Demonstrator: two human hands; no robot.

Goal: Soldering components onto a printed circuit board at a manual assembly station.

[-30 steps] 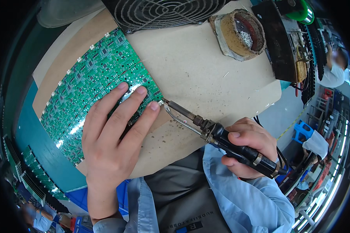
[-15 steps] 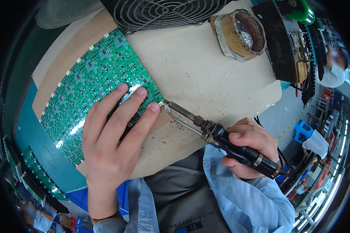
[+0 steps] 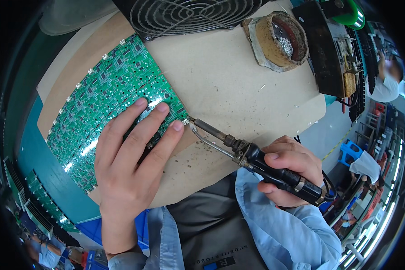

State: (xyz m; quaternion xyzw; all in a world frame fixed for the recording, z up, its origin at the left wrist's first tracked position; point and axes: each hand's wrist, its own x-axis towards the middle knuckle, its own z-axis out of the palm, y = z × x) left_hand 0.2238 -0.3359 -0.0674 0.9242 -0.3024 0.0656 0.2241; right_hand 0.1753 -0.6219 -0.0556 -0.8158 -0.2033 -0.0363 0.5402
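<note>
one soldering iron (image 3: 257, 160) in right hand (image 3: 300, 162), one board (image 3: 110, 83) under left hand (image 3: 131, 164)

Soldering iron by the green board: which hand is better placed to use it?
Probably the right hand: it holds the soldering iron, tip close to the green board. The left hand rests spread on that board.

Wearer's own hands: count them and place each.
2: the left hand spread on the green circuit board, the right hand gripping the black-handled soldering iron, partly hidden by its handle.

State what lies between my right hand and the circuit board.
The head view shows the soldering iron there, reaching from the right hand to the circuit board.
</note>
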